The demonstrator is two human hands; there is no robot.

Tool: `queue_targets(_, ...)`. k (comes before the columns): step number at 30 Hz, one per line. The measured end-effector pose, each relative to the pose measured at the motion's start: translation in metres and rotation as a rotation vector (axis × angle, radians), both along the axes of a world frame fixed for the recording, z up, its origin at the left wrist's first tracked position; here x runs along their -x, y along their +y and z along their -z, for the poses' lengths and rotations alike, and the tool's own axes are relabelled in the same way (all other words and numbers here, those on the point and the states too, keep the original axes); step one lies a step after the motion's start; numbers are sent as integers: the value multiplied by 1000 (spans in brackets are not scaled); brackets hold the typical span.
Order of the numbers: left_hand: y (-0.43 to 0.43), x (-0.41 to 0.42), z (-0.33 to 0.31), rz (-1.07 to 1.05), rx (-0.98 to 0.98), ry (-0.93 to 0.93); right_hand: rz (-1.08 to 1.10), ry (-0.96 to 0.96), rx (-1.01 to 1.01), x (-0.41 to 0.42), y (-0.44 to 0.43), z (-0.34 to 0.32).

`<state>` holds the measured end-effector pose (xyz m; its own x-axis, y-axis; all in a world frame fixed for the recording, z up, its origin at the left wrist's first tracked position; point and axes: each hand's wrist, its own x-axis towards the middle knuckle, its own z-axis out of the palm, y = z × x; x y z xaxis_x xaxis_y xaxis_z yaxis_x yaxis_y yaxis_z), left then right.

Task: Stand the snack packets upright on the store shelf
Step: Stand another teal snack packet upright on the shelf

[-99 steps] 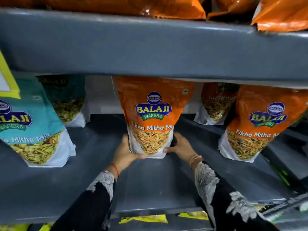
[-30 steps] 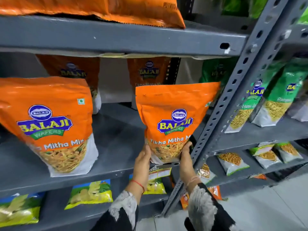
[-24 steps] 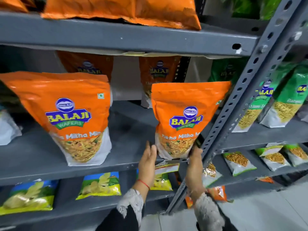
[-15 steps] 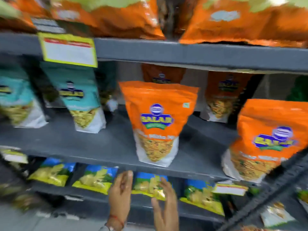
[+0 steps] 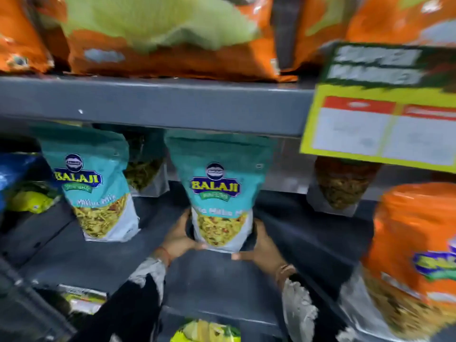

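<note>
A teal Balaji snack packet point(image 5: 218, 183) stands upright in the middle of the grey shelf point(image 5: 98, 257). My left hand point(image 5: 179, 236) grips its lower left side and my right hand point(image 5: 262, 245) grips its lower right corner. A second teal packet point(image 5: 92, 191) stands upright to the left, untouched. An orange packet point(image 5: 414, 257) stands close at the right edge, blurred.
More packets stand at the back of the shelf point(image 5: 145, 166), point(image 5: 343, 186). The shelf above point(image 5: 153, 102) carries orange bags and a yellow price tag point(image 5: 385, 124) hanging at the right. Yellow packets point(image 5: 207, 332) lie on the shelf below.
My view has swung left from the orange packets to the teal ones. Both hands, free below the shelf half a second ago, now grip the middle teal packet.
</note>
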<state>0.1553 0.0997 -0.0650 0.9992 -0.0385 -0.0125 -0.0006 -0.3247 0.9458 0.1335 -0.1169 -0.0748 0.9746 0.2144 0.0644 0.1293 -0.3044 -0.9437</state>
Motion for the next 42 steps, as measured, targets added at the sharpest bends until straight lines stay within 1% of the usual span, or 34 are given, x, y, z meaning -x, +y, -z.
queue_targets(2,5,-15,2,86,-63,62,37,35,57,-15,7,4)
queue_targets(5,8,-9,13,70,-120,53,164,-9,80,-9,10,9)
queue_targets(8,16,25,22,65,-169,31,200,16,170,28,14,11)
queue_targets(12,24,81,27,61,-184,18,214,31,300,84,19,16)
queue_targets(15,22,101,23,49,-175,-11,215,72,361,100,23,10)
queue_targets(19,20,110,19,68,-135,-3,192,79,382,106,24,0)
queue_targets(24,15,112,18,59,-60,37,173,65,348,105,20,3)
queue_targets(26,19,115,14,95,-55,25,195,51,242,106,20,3)
queue_targets(27,23,117,12,91,-23,6,223,1,171,111,22,4)
queue_targets(28,25,125,14,51,52,-8,270,-96,159,124,24,3)
queue_targets(29,69,118,24,-17,109,-42,369,-254,223,118,62,13)
queue_targets(30,109,115,30,-125,148,-87,440,-351,339,117,105,20)
queue_targets(31,112,122,30,-239,154,-145,378,-312,446,136,118,20)
queue_targets(32,118,124,29,-377,173,-195,329,-304,602,148,136,21)
queue_targets(33,147,114,34,-524,193,-238,277,-368,635,142,176,27)
queue_targets(34,176,100,36,-631,250,-258,199,-400,551,134,213,32)
queue_targets(35,188,92,28,-661,304,-240,150,-451,444,131,228,28)
queue_targets(36,202,77,21,-654,310,-213,129,-474,350,121,240,23)
queue_targets(37,215,63,14,-628,269,-174,125,-426,259,104,247,17)
queue_targets(39,227,40,1,-492,229,-110,62,-232,121,57,246,-2)
queue_targets(40,228,31,-4,-409,225,-77,44,-162,99,34,244,-13)
queue_targets(42,222,20,-11,-239,230,-17,-20,-45,131,-9,242,-29)
